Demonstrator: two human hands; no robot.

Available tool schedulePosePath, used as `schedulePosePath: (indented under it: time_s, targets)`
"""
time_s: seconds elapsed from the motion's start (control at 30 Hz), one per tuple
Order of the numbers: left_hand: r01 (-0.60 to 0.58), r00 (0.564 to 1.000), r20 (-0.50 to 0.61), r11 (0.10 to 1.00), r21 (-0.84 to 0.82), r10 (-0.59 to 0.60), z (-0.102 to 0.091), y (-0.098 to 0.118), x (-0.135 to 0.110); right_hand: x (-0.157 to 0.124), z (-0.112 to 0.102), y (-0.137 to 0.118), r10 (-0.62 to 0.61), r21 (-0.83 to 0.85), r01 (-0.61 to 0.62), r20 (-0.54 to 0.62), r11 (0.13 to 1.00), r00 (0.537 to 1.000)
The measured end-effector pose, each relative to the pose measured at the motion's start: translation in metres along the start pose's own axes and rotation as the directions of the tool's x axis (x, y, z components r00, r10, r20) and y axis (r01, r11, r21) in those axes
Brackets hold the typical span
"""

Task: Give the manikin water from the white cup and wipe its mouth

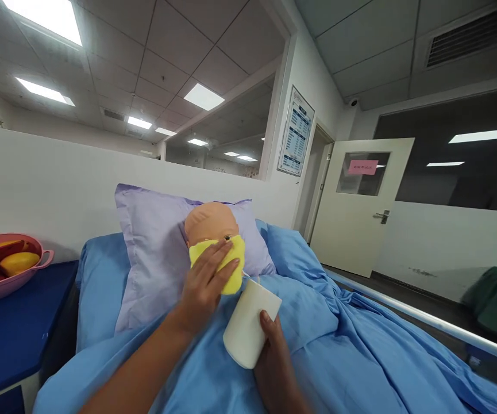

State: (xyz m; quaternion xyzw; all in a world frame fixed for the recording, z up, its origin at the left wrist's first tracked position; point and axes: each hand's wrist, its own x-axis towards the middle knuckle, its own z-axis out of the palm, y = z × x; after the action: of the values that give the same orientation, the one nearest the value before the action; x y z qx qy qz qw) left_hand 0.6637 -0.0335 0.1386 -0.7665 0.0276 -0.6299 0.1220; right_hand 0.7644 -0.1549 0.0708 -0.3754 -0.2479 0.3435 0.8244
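Observation:
A manikin head (209, 221) rests on a lilac pillow (153, 253) in a bed with a blue blanket (343, 351). My left hand (203, 284) presses a yellow cloth (235, 253) flat against the manikin's lower face, fingers stretched over it. Just below and to the right, my right hand (274, 359) grips a white cup (250, 322), tilted with its rim toward the manikin's chin.
A pink basin (37, 261) with fruit sits on a blue bedside table (11, 328) at the left. A metal bed rail (438, 322) runs along the right side. A white partition stands behind the bed, and a door (360, 207) is open at the right.

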Motion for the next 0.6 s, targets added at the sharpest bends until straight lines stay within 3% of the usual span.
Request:
schedulePosePath:
  time_s: [0.1, 0.17, 0.27, 0.43, 0.6]
  targets:
    - [-0.172, 0.964, 0.226, 0.976, 0.136, 0.138, 0.023, -0.009, -0.004, 0.001, 0.006, -0.004, -0.010, 0.028, 0.011, -0.024, 1.000, 1.000]
    - [-0.208, 0.949, 0.280, 0.955, 0.211, 0.145, 0.030, -0.009, -0.016, 0.000, 0.008, -0.007, 0.022, 0.036, -0.020, -0.037, 0.999, 0.999]
    - [-0.182, 0.953, 0.281, 0.953, 0.241, 0.111, 0.030, -0.007, -0.036, -0.002, 0.009, -0.010, 0.027, 0.058, -0.025, -0.037, 0.998, 0.999]
    - [-0.109, 0.962, 0.262, 0.986, 0.130, 0.072, 0.012, -0.003, -0.058, -0.003, 0.003, -0.006, 0.052, 0.059, -0.050, -0.031, 0.997, 0.998]
    - [-0.063, 0.983, 0.175, 0.997, 0.053, 0.053, -0.004, 0.008, -0.038, -0.001, 0.002, -0.004, -0.073, -0.051, 0.073, 0.008, 0.996, 0.997]
